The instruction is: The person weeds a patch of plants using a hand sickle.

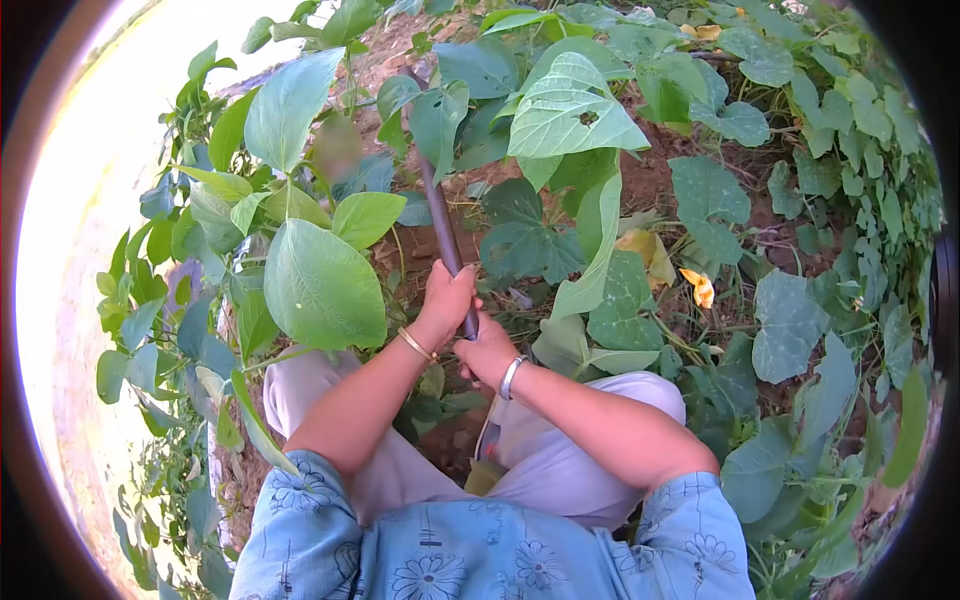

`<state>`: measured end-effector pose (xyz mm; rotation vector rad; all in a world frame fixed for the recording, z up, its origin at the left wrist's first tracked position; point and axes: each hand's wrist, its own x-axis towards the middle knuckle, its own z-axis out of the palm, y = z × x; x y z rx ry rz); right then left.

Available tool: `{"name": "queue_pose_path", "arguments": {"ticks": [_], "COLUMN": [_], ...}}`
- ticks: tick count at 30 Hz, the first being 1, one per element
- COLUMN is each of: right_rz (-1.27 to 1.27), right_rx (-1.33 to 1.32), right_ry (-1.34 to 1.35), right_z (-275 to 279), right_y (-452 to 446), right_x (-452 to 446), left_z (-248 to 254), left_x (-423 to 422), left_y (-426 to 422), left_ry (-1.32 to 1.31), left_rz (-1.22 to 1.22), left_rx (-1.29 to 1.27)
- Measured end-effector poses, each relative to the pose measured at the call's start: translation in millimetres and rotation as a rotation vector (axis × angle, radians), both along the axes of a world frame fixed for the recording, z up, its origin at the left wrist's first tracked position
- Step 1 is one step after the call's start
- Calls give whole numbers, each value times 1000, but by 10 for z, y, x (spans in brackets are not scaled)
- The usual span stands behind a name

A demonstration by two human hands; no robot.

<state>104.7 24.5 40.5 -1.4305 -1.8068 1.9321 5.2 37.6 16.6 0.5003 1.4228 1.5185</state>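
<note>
A dark rod-like handle (437, 205) runs up and slightly left from the hands. My left hand (447, 298) is closed around it, with a gold-coloured bangle at the wrist. Just below and to the right, my right hand (488, 350) wraps the handle's lower end, a silver-coloured bangle on that wrist. Leaves cover the far end of the handle, so what is there is hidden. A large green leaf (325, 285) hangs left of my left hand.
Leafy vines surround the hands on both sides. Brown soil (655, 165) shows between leaves. A yellow-orange flower (699, 288) lies to the right. Bent knees (640, 395) in light trousers are below the hands. Bright ground (75, 400) lies at the far left.
</note>
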Motion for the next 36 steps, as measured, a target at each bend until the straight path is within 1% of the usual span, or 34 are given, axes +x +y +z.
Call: {"name": "queue_pose_path", "arguments": {"ticks": [1, 3, 5, 9, 11, 15, 17, 18, 20, 21, 23, 24, 25, 26, 27, 29, 31, 33, 35, 36], "right_rz": [18, 54, -54, -62, -120, -47, -60, -63, -24, -30, -5, -8, -1, 5, 1, -8, -11, 9, -30, -51], "right_rx": [-141, -315, -367, -356, -376, -330, -414, -424, -263, -272, -112, -118, -39, 40, 37, 0, -19, -178, -404, -351], "right_ry": [-31, -182, -216, -233, -116, -40, 96, 100, 148, 147, 267, 269, 252, 233, 231, 92, 84, -54, -168, -195], "right_z": [-46, -156, -261, -168, -80, 166, 313, 359, 406, 389, 369, 356, 335, 313, 297, 249, 21, -147, -210, -255], "right_y": [-2, -75, -348, -624, -644, -593, -560, -559, -543, -520, -464, -416, -358, -303, -243, -137, -68, -93, -182, -315], "right_x": [20, 75, 183, 293, 278, 259, 227, 205, 154, 136, 77, 50, 25, 7, -8, -31, -1, 55, 129, 186], "left_z": [-123, -473, -557, -511, -439, -162, 14, 71, 183, 259, 422, 458, 446, 417, 381, 270, 104, -223, -588, -655], "left_x": [18, 119, 289, 430, 378, 268, 201, 171, 119, 105, 51, 17, -7, -24, -32, -28, -2, 58, 163, 241], "left_y": [-22, -117, -344, -575, -588, -607, -591, -578, -523, -501, -451, -410, -347, -279, -217, -129, -70, -114, -223, -316], "left_ry": [-9, -175, -181, -265, -271, -303, -317, -314, -248, -250, -153, -99, -99, -71, -44, -39, 12, -70, -227, -220], "left_rz": [-24, -37, -95, -125, -210, -201, -195, -197, -120, -125, -57, -76, -79, -65, -52, -52, 3, -49, -129, -161], "left_rx": [-53, -264, -350, -308, -308, -253, -192, -203, -58, -67, 50, 62, 55, 96, 140, 114, -25, -153, -366, -340]}}
